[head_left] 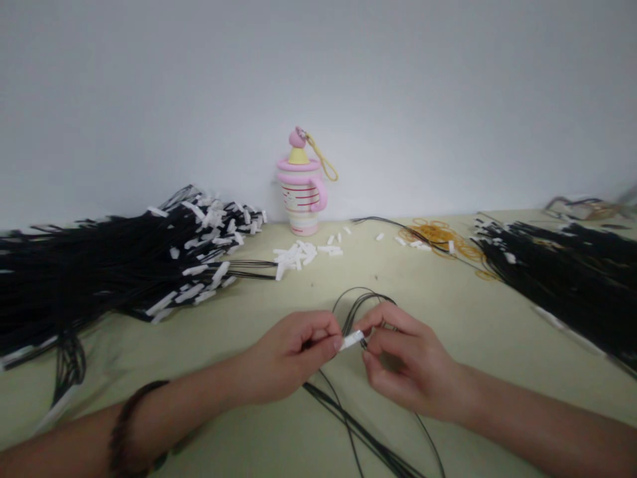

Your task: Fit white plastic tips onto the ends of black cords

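My left hand [306, 348] pinches a small white connector [352, 340] between thumb and forefinger. Close to its right end, my right hand [408, 358] holds the thin ends of black wires between its fingertips. Whether any wire end sits inside the connector I cannot tell. The black wires [365, 435] loop up behind both hands and run down to the front edge of the view. Part of the bundle is hidden by my fingers.
A pile of black wires [99, 259] with white connectors lies left. Loose white connectors [296, 254] are scattered mid-table before a pink-lidded cup [301, 196]. Yellow rubber bands [438, 238] lie back right, beside another black wire bundle [562, 279]. A wall stands behind the table.
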`<state>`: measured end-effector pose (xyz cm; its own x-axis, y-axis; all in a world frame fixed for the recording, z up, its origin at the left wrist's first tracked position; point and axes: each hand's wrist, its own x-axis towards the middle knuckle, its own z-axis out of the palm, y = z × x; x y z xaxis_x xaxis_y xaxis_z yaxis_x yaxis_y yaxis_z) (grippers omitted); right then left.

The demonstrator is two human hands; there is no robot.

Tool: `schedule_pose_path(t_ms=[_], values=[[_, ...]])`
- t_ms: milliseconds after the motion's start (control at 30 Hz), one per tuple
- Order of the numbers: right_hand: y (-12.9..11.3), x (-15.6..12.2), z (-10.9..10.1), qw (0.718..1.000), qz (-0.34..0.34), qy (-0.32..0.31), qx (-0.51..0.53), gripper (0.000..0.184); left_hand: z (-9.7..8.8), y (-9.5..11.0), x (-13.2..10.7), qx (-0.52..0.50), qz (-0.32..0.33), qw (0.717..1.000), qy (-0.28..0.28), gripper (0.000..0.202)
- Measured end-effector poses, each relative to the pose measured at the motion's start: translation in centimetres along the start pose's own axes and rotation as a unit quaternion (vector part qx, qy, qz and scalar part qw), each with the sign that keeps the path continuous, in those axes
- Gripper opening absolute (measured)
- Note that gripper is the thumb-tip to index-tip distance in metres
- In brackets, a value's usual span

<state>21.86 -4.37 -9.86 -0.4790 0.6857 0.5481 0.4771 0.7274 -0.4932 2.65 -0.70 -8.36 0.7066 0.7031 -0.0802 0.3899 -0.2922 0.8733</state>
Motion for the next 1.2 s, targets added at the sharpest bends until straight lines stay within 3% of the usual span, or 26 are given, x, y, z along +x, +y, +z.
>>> schedule_pose_path(t_ms=[1200], values=[[-0.1, 0.08, -0.28, 1.0, 0.004, -0.029, -0.01, 0.007, 0.12, -0.17, 0.04, -0.048, -0.02, 0.999, -0.005, 0.023]])
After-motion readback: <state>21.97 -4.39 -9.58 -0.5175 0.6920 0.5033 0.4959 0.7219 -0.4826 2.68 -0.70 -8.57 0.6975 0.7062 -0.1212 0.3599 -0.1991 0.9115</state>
